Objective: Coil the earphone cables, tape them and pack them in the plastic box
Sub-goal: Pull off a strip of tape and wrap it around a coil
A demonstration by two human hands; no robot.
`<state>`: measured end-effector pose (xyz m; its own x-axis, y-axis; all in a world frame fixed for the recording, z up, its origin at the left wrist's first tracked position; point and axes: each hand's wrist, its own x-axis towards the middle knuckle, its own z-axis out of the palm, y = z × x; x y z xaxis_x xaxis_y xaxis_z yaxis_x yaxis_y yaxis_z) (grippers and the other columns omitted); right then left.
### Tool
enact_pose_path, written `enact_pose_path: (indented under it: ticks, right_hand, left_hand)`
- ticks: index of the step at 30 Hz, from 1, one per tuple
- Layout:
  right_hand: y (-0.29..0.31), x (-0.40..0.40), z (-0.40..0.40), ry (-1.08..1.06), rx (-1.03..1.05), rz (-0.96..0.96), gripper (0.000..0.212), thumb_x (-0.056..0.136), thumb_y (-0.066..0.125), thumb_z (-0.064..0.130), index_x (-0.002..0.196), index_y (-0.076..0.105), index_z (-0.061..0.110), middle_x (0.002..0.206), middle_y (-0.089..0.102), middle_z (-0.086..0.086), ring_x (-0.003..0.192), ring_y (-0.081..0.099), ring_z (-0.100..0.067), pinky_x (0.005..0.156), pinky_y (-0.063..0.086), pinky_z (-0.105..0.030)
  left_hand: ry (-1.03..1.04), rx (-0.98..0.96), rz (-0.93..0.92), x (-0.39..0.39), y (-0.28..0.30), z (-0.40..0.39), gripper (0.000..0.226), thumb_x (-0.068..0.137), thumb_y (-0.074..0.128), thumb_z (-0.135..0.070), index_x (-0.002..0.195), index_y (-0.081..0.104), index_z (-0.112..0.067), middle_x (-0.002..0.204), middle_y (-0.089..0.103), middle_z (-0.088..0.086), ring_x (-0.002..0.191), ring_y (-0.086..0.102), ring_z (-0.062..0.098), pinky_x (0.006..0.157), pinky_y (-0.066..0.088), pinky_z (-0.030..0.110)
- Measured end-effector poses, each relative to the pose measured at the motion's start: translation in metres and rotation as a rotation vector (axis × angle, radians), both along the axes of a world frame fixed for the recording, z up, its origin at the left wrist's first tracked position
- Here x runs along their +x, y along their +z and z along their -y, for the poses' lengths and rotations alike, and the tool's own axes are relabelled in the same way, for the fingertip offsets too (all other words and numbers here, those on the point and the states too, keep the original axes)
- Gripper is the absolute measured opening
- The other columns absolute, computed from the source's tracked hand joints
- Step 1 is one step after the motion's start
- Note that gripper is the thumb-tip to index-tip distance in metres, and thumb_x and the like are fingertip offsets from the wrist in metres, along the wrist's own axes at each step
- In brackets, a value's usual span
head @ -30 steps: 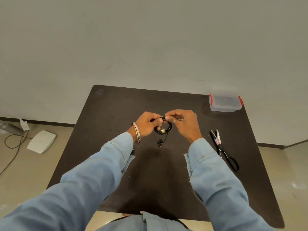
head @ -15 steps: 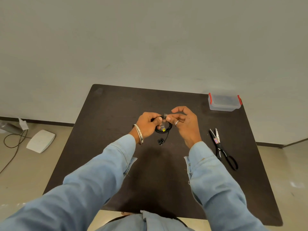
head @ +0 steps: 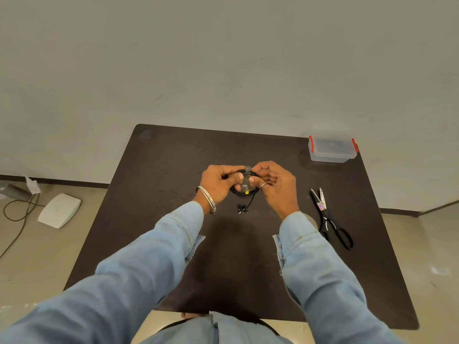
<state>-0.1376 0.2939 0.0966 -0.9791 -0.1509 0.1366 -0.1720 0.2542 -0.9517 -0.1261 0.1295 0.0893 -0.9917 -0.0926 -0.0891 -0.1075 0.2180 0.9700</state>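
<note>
Above table [head: 173, 219], both hands pinching coiled earphone cable [head: 244, 192], tape [head: 247, 168] on top

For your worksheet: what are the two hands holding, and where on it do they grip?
Both hands pinch the coiled earphone cable at its top, around the tape strip.

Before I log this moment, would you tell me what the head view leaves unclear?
- Tape: clear and small; whether it wraps the coil fully is hidden by the left hand and right hand.
- Box: contents blurred through the lid.
- Scissors label: too small to read.
</note>
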Motion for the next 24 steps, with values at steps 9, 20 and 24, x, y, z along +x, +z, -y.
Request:
enact_pose_path:
  ticks: [9,20,24]
  right_hand:
    - [-0.01,-0.002,-0.006,0.026,0.107,-0.124,0.026,0.085,0.067,0.005,0.111,0.069,0.008,0.096,0.07,-0.002,0.09,0.067,-0.016,0.081,0.055,-0.02]
    - [-0.011,-0.002,-0.004,0.023,0.259,-0.159,0.026,0.086,0.066,0.005,0.111,0.07,0.009,0.102,0.07,-0.008,0.094,0.065,-0.016,0.087,0.052,-0.02]
    - [-0.01,-0.002,-0.008,0.061,0.165,-0.02,0.026,0.085,0.065,0.0,0.108,0.069,0.01,0.101,0.069,-0.004,0.093,0.066,-0.013,0.084,0.056,-0.023]
  left_hand:
    - [0.052,-0.174,-0.166,0.004,0.003,-0.008,0.033,0.084,0.066,-0.009,0.117,0.065,-0.012,0.082,0.072,0.009,0.074,0.065,0.014,0.08,0.052,0.013]
    - [0.031,-0.789,-0.486,0.002,-0.008,-0.019,0.021,0.08,0.058,-0.014,0.084,0.072,0.001,0.066,0.064,0.014,0.049,0.062,0.027,0.044,0.052,0.03]
    - [0.022,-0.665,-0.421,0.003,-0.01,-0.02,0.021,0.086,0.055,-0.013,0.088,0.072,-0.001,0.073,0.066,0.014,0.059,0.063,0.028,0.055,0.051,0.029]
